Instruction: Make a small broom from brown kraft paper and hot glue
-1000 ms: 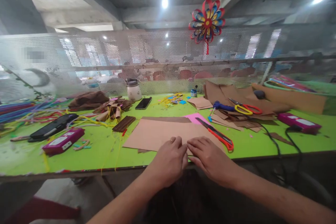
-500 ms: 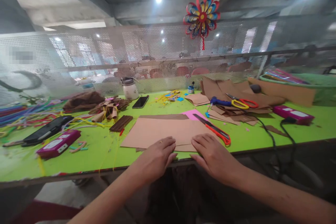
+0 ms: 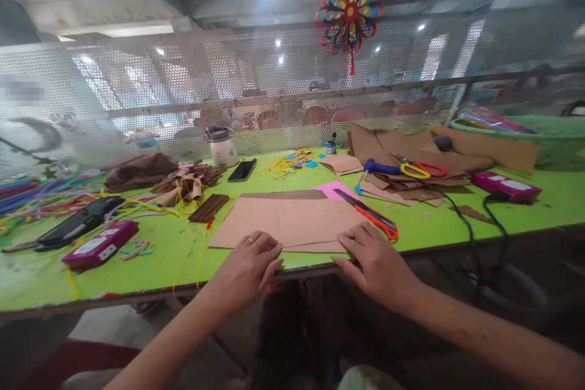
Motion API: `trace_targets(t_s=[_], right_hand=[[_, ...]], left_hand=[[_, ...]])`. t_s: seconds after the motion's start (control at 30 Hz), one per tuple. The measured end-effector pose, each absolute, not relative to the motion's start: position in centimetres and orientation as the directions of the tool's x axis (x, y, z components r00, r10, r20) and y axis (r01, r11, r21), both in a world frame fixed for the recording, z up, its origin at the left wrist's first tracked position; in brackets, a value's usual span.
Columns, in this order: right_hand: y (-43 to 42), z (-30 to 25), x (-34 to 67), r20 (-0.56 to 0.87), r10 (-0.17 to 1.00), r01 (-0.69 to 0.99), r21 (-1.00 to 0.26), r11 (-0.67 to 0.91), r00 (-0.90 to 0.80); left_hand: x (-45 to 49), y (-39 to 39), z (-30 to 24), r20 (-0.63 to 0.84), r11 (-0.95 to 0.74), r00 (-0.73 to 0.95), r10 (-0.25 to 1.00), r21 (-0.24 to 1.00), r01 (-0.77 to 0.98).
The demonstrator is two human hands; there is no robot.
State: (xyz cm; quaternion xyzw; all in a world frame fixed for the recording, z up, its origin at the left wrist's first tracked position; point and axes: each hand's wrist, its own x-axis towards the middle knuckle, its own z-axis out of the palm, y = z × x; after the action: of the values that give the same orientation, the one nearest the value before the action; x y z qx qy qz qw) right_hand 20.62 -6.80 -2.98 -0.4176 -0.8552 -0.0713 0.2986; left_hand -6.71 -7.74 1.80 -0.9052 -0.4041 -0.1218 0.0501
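Note:
A light brown sheet of card or thick paper (image 3: 286, 219) lies at the front edge of the green table, over a darker brown sheet (image 3: 287, 195) that shows behind it. My left hand (image 3: 249, 265) rests on its near edge with fingers laid down and thumb apart, a ring on one finger. At the near right corner, my right hand (image 3: 372, 256) lies in the same way, thumb held off from the fingers. Neither hand grips anything that I can see. Just beyond my right fingers is an orange and black utility knife (image 3: 368, 212), partly over a pink sheet (image 3: 331, 189).
To the right are scissors (image 3: 418, 169), a blue glue gun (image 3: 381, 167), brown sheets (image 3: 388, 146) and a purple box (image 3: 506, 187) with a cable. A phone (image 3: 242, 170), jar (image 3: 222, 146), dark strips (image 3: 209, 208) and another purple box (image 3: 101, 245) lie left.
My left hand has slid leftward along the sheet's near edge, widening the gap between my hands. My right hand stays at the right corner. The view has shifted slightly.

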Motion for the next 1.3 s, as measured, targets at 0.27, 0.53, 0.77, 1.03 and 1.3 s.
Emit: trace_targets(t_s=[0.27,0.53,0.77,1.03,1.3], right_hand=[[-7.3,-3.0,21.1,0.590,0.668,0.762,-0.132,0.634,-0.453],[-7.0,-3.2,21.3,0.562,0.664,0.722,-0.160,0.673,-0.493],[-5.3,-2.0,23.4,0.643,0.701,0.638,-0.407,0.654,-0.308],[1.7,0.4,27.4,0.411,0.850,0.905,-0.120,0.408,-0.328],[2.9,0.1,26.6,0.314,0.890,0.921,-0.102,0.376,-0.329]], left_hand=[[-6.8,-7.9,1.5,0.256,-0.632,0.616,0.745,-0.026,0.775],[-1.2,-6.4,2.9,0.243,-0.688,0.692,0.679,-0.116,0.716],[-0.8,-3.3,1.9,0.291,-0.656,0.599,0.746,0.170,0.735],[-0.2,1.5,2.4,0.204,-0.408,0.375,0.904,0.157,0.899],[0.6,2.5,0.2,0.412,-0.469,0.458,0.787,-0.081,0.879]])
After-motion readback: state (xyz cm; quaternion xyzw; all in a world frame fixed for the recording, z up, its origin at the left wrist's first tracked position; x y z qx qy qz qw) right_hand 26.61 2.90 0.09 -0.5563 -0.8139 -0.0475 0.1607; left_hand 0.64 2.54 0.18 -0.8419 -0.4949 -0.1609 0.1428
